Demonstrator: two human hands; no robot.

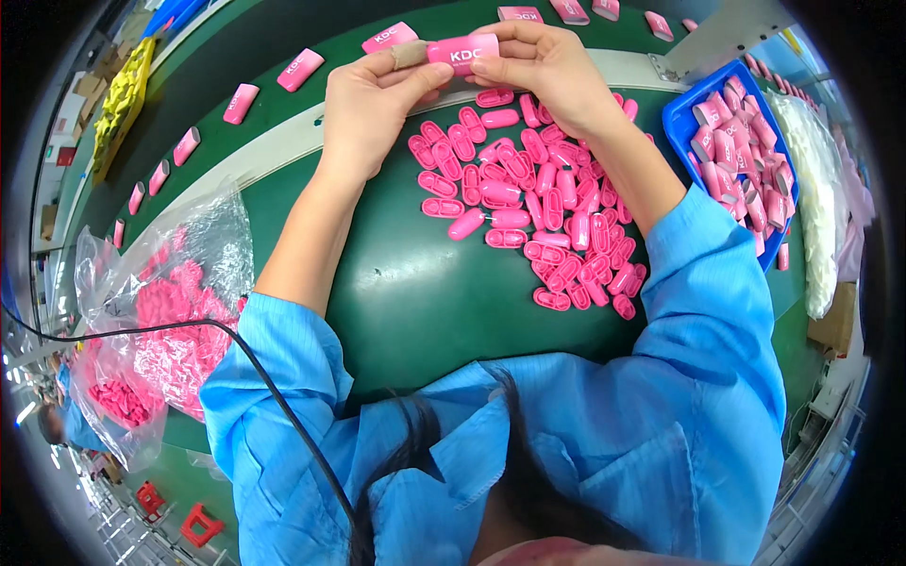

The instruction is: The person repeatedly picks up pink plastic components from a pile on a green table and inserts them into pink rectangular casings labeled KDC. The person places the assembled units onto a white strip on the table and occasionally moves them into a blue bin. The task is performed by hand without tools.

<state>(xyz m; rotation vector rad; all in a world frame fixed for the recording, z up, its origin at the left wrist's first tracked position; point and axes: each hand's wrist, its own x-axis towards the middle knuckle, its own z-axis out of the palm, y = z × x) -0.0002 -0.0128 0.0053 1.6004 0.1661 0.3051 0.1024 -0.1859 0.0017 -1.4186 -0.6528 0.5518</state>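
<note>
Seen from above, a person in a blue smock holds one small pink plastic case with white lettering [461,53] in both hands over the far edge of a green counter [415,283]; the left hand [373,104] has a pinching grip on its left end, and the right hand [538,61] clasps its right end. Below the hands lies a heap of pink oval plastic shells [543,203]. A blue plastic tray of pink cases [681,123] sits right, and a clear bag of pink parts [160,311] left.
</note>
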